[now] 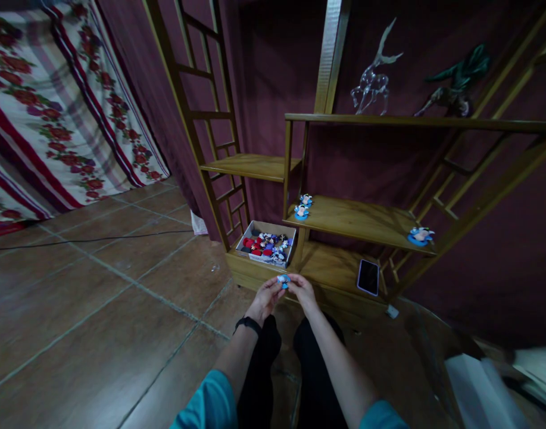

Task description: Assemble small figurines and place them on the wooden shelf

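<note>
Though its details blur, the left hand (267,299) and right hand (303,293) grasp a blue-based figurine (284,280).

Clear deer ornmt (371,84) nr dk statuette (462,75); dk-screen device (368,277); floral cloth (67,113); blk cable (94,239) on flr (121,333).

Short teal sleeves (208,406) are worn, with both forearms (336,356) left bare below them. The left wrist is encircled by a narrow black band (248,324). The legs are covered by black trousers (315,372).
</note>
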`<state>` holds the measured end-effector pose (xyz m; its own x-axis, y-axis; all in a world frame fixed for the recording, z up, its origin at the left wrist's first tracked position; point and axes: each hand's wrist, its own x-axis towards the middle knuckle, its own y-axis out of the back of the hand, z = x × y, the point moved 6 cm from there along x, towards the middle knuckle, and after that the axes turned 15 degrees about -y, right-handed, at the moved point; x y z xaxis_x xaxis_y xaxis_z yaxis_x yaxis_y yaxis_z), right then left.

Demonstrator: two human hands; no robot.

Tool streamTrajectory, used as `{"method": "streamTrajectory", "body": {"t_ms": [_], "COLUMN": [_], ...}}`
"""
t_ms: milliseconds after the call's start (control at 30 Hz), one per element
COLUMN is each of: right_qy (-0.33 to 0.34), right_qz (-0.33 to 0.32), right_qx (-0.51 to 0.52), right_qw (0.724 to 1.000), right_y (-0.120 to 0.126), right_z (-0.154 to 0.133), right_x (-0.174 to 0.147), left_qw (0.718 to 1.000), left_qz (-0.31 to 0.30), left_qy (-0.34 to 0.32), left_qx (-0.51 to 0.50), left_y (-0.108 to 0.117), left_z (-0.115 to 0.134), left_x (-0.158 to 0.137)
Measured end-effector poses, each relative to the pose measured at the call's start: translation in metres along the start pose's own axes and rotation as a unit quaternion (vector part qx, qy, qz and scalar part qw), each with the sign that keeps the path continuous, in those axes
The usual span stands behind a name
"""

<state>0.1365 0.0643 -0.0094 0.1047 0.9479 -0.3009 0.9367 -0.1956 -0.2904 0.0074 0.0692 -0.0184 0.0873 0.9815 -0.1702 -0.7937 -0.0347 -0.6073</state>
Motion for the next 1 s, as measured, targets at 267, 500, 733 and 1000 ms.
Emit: {"method": "streamTrajectory", "body": {"t_ms": [267, 500, 733, 1000], "right_qy": [-0.073, -0.080, -0.087, -0.105], "right_qz": [-0.013, -0.036, -0.018, -0.035], "right_qx": [0.023, 0.036, 0.048, 0.038], "right_qw": [0.997, 0.996, 0.995, 0.993], "right_y": [0.006, 0.002, 0.005, 0.004], "right_z": [0.017, 0.012, 0.017, 0.017], "right_x": [0.006, 0.000, 0.004, 0.001], "left_qw": [0.999, 0.999, 0.999, 0.999], "left_qz": [0.017, 0.021, 0.012, 0.030], "left_qy": [0.027, 0.042, 0.031, -0.009], "left_qx": [0.000, -0.005, -0.002, 0.013], "left_y": [-0.004, -0.006, -0.003, 0.005], "left_z": [0.000, 0.004, 0.004, 0.001], "left_x": [-0.002, -0.004, -0.001, 0.002]}}
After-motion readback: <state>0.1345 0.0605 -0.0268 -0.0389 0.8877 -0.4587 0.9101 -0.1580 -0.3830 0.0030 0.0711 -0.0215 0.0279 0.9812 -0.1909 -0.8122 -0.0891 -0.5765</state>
